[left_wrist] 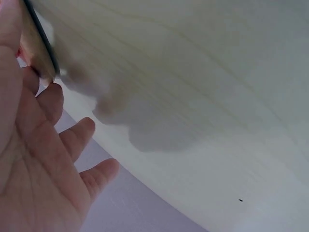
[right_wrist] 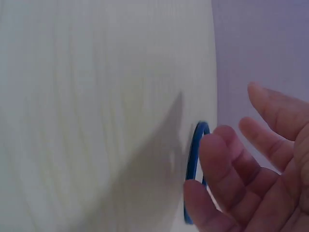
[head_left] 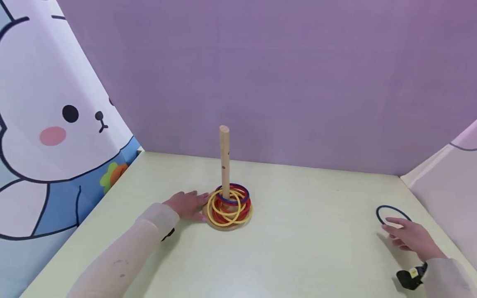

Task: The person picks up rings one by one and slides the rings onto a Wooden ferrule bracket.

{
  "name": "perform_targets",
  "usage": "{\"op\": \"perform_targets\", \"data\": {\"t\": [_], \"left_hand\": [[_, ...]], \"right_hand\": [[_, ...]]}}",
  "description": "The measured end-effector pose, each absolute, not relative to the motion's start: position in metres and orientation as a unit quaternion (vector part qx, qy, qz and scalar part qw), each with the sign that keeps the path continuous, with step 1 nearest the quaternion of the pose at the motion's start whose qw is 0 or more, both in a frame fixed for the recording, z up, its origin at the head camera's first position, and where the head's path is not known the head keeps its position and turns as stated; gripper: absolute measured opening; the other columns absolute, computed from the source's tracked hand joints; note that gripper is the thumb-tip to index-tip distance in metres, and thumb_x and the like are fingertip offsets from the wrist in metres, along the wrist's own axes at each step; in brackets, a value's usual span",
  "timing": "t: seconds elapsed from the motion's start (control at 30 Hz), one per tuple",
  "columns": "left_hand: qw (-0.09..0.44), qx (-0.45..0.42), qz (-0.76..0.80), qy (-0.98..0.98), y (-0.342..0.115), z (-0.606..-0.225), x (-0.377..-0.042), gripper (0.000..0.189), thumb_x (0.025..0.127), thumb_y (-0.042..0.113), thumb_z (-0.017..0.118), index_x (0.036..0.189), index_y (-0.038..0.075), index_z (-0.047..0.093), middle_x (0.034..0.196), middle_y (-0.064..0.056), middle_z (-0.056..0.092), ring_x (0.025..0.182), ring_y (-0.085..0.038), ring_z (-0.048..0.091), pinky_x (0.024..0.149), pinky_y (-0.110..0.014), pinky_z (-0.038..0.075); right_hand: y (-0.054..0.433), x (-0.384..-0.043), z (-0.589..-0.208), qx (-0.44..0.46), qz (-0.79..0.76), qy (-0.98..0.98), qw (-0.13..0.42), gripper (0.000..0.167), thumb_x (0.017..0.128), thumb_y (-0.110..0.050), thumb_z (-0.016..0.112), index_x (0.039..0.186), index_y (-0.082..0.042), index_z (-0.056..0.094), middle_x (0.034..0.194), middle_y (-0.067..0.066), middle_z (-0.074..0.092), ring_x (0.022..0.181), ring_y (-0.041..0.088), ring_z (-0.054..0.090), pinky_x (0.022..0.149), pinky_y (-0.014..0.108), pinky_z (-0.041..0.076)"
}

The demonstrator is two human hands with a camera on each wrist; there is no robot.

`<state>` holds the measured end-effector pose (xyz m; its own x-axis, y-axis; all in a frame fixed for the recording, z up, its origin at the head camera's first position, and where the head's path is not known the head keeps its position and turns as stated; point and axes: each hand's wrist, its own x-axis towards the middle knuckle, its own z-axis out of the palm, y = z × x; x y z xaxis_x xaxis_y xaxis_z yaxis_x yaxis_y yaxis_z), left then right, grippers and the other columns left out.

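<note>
On the tabletop a wooden peg rises upright from a round wooden base. Yellow, red and dark blue rings lie piled round its foot. My left hand touches the left edge of this base; in the left wrist view its fingers spread loosely beside the base's edge. Far to the right, a single blue ring appears to lie on the table, thin and nearly edge-on in the right wrist view. Just over its near side hangs my right hand, fingers relaxed and thumb apart, partly hiding the ring.
The pale table ends at a purple backdrop behind the peg. A panel with a cartoon animal stands along the left side, and a pale panel borders the right.
</note>
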<state>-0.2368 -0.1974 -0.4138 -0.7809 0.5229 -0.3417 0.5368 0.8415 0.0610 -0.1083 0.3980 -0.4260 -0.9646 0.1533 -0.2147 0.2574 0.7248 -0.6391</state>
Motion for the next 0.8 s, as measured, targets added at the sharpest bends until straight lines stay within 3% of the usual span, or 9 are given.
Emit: {"op": "perform_targets", "data": {"t": [0.23,0.43,0.67,0.8], "left_hand": [[0.166,0.289,-0.01,0.943,-0.199,-0.407,-0.237,0.081,0.086,0.056,0.061,0.149,0.012,0.035,0.153,-0.008,0.032,0.138,-0.04,0.029,0.103,-0.063,0.029],[0.172,0.29,0.007,0.941,-0.199,-0.409,-0.234,0.08,0.087,0.056,0.06,0.149,0.012,0.034,0.154,-0.008,0.031,0.139,-0.04,0.027,0.104,-0.062,0.029],[0.178,0.286,0.012,0.942,-0.198,-0.409,-0.232,0.081,0.087,0.056,0.06,0.15,0.013,0.034,0.154,-0.007,0.03,0.139,-0.04,0.025,0.105,-0.063,0.027],[0.18,0.288,0.016,0.94,-0.199,-0.408,-0.231,0.08,0.087,0.054,0.061,0.149,0.011,0.034,0.154,-0.009,0.03,0.139,-0.042,0.025,0.104,-0.063,0.027]], "right_hand": [[0.421,-0.108,-0.428,0.008,-0.171,0.985,0.016,0.041,0.093,-0.016,0.058,0.121,0.014,0.053,0.082,0.01,0.062,0.067,0.017,0.052,0.058,0.034,0.041],[0.435,-0.115,-0.433,-0.045,-0.12,0.991,-0.024,0.023,0.08,-0.001,0.069,0.101,0.006,0.07,0.089,0.028,0.067,0.082,0.045,0.063,0.071,0.054,0.05],[0.433,-0.121,-0.433,-0.019,-0.148,0.988,0.045,0.03,0.082,-0.005,0.068,0.108,0.009,0.066,0.096,0.037,0.061,0.092,0.054,0.057,0.076,0.062,0.045],[0.431,-0.126,-0.435,-0.013,-0.15,0.986,0.065,0.035,0.082,-0.008,0.068,0.111,0.011,0.062,0.089,0.027,0.063,0.082,0.04,0.061,0.071,0.053,0.048]]}}
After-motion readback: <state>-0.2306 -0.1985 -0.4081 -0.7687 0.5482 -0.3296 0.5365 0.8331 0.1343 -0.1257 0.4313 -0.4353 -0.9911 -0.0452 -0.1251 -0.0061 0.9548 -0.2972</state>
